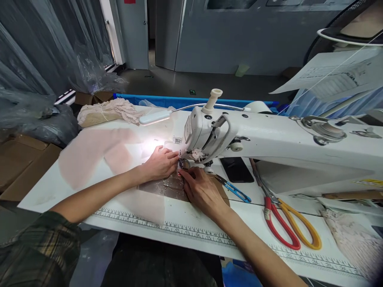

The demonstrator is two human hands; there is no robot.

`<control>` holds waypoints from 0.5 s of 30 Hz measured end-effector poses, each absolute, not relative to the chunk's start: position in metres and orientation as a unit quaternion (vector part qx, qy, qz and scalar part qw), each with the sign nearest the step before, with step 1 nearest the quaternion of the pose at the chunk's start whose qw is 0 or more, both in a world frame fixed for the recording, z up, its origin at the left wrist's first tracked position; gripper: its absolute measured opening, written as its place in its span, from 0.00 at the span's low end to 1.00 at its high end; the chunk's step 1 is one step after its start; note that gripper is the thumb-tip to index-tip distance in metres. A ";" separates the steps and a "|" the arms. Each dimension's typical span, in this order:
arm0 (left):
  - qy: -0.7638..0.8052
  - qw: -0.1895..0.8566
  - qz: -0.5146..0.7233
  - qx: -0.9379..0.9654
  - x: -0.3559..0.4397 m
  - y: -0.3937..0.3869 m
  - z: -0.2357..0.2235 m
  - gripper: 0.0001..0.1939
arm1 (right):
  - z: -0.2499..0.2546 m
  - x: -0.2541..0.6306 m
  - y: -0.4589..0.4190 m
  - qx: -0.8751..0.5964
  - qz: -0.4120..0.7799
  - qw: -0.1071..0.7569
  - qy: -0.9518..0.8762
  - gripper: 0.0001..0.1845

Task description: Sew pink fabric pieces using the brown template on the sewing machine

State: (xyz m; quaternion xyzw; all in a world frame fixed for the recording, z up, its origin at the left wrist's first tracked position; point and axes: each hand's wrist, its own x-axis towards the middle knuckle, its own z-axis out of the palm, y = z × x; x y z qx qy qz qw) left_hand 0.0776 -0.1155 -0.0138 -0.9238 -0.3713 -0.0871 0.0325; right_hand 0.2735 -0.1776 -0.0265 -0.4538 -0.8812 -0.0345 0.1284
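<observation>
My left hand (161, 162) lies flat with its fingers stretched toward the needle area of a white sewing machine (269, 133), pressing on sheer pale pink fabric (149, 205). My right hand (202, 189) is on the other side of the needle area, in front of the machine head. Its thumb and forefinger are pinched together close to the presser foot; what they hold is too small and partly hidden. Under and between both hands is a shiny brownish plate (163, 187). A lit lamp (155, 118) shines on the left hand.
Blue thread snips (236, 191), a black phone (237, 170) and scissors with red and yellow handles (291, 223) lie right of my right hand. More sheer pink pieces (86, 155) and a lace bundle (110, 111) lie left. A printed ruler (167, 230) runs along the table's front edge.
</observation>
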 end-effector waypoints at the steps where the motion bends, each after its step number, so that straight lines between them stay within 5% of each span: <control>1: -0.371 0.026 -0.091 -0.924 0.078 -0.114 -0.014 0.15 | -0.026 0.273 -0.177 -0.459 -0.035 0.122 -0.879 0.21; 15: -0.372 0.032 -0.172 -0.911 0.075 -0.108 -0.025 0.14 | -0.017 0.252 -0.181 -0.557 -0.055 -0.014 -0.829 0.23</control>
